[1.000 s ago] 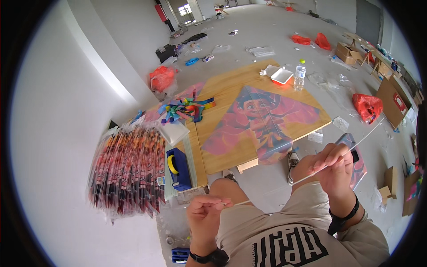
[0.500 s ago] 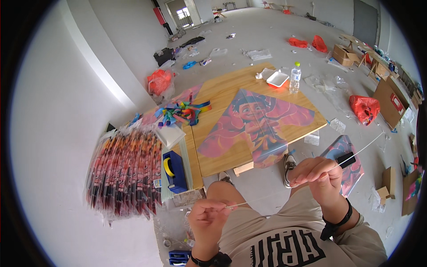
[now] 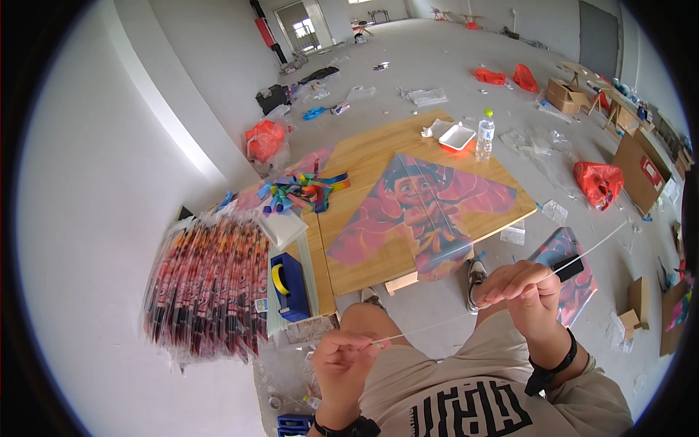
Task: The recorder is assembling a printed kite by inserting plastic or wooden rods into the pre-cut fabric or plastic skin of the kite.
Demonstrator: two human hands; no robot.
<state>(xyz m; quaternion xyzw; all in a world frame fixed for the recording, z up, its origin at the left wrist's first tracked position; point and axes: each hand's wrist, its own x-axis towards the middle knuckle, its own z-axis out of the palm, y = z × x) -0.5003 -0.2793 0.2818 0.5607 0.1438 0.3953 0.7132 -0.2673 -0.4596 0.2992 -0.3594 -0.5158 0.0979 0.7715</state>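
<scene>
A thin white rod [image 3: 591, 246] runs between my hands above my lap. My left hand [image 3: 348, 363] pinches its lower end between thumb and fingertips. Farther along, my right hand [image 3: 523, 290] grips it, and the free end sticks out beyond that hand, up to the right. The stretch between the hands is faint against the floor. In front of me a kite [image 3: 429, 204] printed with a cartoon figure lies spread on the wooden table [image 3: 353, 269], its lower corner over the near edge. Thin spars cross its middle.
Left on the table are rainbow ribbons [image 3: 306, 191], a blue tape dispenser [image 3: 293, 288] and a stack of wrapped packs [image 3: 207, 288]. At the back stand a white tray [image 3: 457, 136] and a bottle [image 3: 484, 138]. Another printed sheet [image 3: 571, 291] with a black object lies at right.
The view has tilted slightly, so the table and room sit a little lower in the picture. Both hands keep the rod in nearly the same position.
</scene>
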